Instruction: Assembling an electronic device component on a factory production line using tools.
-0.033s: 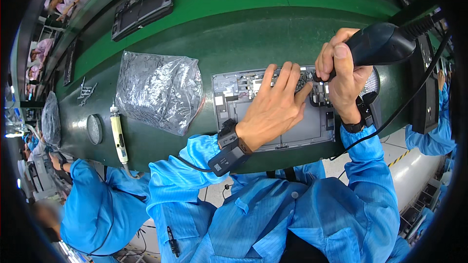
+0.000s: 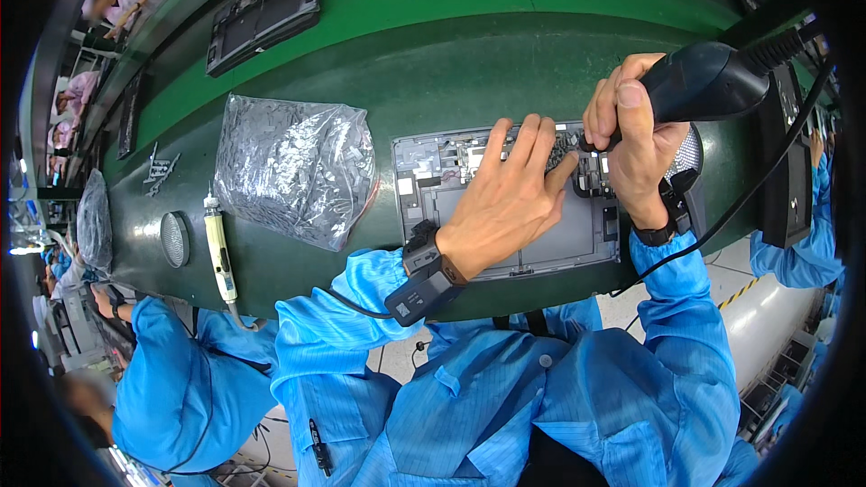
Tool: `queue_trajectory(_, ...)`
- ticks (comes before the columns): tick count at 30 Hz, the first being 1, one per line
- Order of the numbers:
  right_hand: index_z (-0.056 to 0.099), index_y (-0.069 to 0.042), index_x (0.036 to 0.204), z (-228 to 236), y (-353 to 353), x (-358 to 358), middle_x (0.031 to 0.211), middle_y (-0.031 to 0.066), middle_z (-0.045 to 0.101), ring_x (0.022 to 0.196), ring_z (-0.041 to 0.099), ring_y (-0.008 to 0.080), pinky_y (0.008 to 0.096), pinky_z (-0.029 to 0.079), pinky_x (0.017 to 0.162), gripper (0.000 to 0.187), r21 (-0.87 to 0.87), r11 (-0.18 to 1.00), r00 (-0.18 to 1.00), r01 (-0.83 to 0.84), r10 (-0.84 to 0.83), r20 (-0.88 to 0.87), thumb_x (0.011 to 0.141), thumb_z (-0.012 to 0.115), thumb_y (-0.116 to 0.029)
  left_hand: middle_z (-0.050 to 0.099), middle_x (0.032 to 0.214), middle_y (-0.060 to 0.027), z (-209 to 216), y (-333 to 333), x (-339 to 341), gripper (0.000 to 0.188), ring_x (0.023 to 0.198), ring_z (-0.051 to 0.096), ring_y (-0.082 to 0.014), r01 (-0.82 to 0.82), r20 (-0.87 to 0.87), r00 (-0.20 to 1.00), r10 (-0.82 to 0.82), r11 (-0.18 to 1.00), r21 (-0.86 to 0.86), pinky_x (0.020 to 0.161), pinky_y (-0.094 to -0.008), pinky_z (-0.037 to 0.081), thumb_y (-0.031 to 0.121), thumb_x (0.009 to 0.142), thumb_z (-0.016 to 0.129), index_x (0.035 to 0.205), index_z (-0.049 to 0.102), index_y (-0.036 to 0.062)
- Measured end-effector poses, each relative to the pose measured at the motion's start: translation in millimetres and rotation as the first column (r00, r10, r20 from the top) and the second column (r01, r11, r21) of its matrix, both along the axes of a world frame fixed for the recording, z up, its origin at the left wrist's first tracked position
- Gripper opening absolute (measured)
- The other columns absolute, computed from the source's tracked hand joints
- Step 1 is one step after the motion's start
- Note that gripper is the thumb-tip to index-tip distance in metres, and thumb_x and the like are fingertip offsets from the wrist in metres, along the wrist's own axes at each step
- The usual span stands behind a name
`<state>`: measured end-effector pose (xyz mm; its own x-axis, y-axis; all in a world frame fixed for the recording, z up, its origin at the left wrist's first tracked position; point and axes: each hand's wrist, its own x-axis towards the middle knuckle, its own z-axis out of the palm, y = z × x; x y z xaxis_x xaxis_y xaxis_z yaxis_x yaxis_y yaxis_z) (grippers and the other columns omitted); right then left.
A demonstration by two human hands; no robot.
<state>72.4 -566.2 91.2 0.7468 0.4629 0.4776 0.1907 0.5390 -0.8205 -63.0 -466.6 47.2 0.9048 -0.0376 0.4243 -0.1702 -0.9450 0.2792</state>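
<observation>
A grey laptop chassis (image 2: 577, 233) lies on the green bench in front of me, its inner parts exposed along the far edge. My left hand (image 2: 505, 207) rests over its middle, fingers stretched out with the tips on the parts at the far edge. My right hand (image 2: 639, 140) is wrapped round a black powered screwdriver (image 2: 708, 83). The tool lies nearly level, its front end angled down at the far right part of the chassis, close to my left thumb. My right fingers hide the exact tip.
Left of the chassis lies a clear bag (image 2: 293, 167) of small dark parts. Beyond it are a yellowish pen-shaped tool (image 2: 218, 251), a round mesh dish (image 2: 175, 240) and loose strips (image 2: 161, 169). Another chassis (image 2: 266, 13) sits farther back. A black cable (image 2: 762, 203) runs at right; a co-worker (image 2: 189, 388) sits left.
</observation>
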Motion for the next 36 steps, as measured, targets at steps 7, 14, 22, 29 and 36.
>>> queue_trajectory(7, 0.062, 0.003, 0.112, 0, -3, 3, 0.068, 0.0008, 0.059, 0.052, 0.051, 0.0064, 0.0246, 0.042, 0.050, 0.013, -0.031, 1.000, 0.999, 0.001, 0.000, 0.045, 0.108, 0.068, -0.007, 0.056, 0.144, -0.0255, 0, -1, 1, 0.050, 0.139, 0.052, -0.0408, 0.005, 0.013, 1.000, -0.005, 1.000, 0.001, 0.116, -0.0578, 0.041, 0.021, 0.086, 0.081, 0.133, 0.073, 0.0061)
queue_trajectory(14, 0.059, 0.003, 0.122, 21, -62, 44, 0.069, 0.0048, 0.055, 0.055, 0.051, 0.0128, 0.0316, 0.046, 0.053, 0.027, 0.069, 0.976, 0.975, 0.206, -0.211, 0.071, 0.114, 0.060, -0.022, 0.056, 0.146, -0.0253, 5, 2, -2, 0.050, 0.140, 0.053, -0.0418, 0.008, -0.013, 1.000, -0.007, 0.999, 0.053, 0.117, -0.0584, 0.042, 0.021, 0.088, 0.079, 0.136, 0.073, 0.0092)
queue_trajectory(22, 0.059, 0.002, 0.119, 1, -138, 80, 0.068, 0.0035, 0.055, 0.054, 0.051, 0.0110, 0.0281, 0.042, 0.052, 0.023, 0.006, 0.885, 0.883, 0.466, -0.466, 0.053, 0.114, 0.061, -0.021, 0.057, 0.148, -0.0268, 10, 1, -3, 0.054, 0.138, 0.057, -0.0448, 0.021, -0.051, 0.999, -0.015, 0.992, 0.123, 0.115, -0.0596, 0.045, 0.019, 0.085, 0.082, 0.138, 0.075, 0.0108)
queue_trajectory(29, 0.063, 0.001, 0.111, -12, -144, 85, 0.066, 0.0013, 0.060, 0.052, 0.053, 0.0075, 0.0247, 0.042, 0.051, 0.017, 0.040, 0.909, 0.908, 0.414, -0.416, 0.049, 0.111, 0.067, -0.015, 0.058, 0.148, -0.0259, 10, 1, 2, 0.054, 0.134, 0.060, -0.0460, 0.039, -0.045, 0.998, -0.033, 0.990, 0.139, 0.111, -0.0606, 0.047, 0.014, 0.082, 0.081, 0.136, 0.077, 0.0115)
queue_trajectory(36, 0.057, 0.002, 0.118, -18, -148, 88, 0.066, 0.0051, 0.055, 0.051, 0.050, 0.0111, 0.0290, 0.045, 0.050, 0.021, -0.049, 0.911, 0.906, 0.410, -0.400, 0.137, 0.114, 0.060, -0.018, 0.059, 0.147, -0.0256, 11, 0, 3, 0.055, 0.134, 0.060, -0.0457, 0.043, -0.049, 0.998, -0.037, 0.991, 0.129, 0.111, -0.0601, 0.046, 0.014, 0.082, 0.081, 0.137, 0.077, 0.0120)
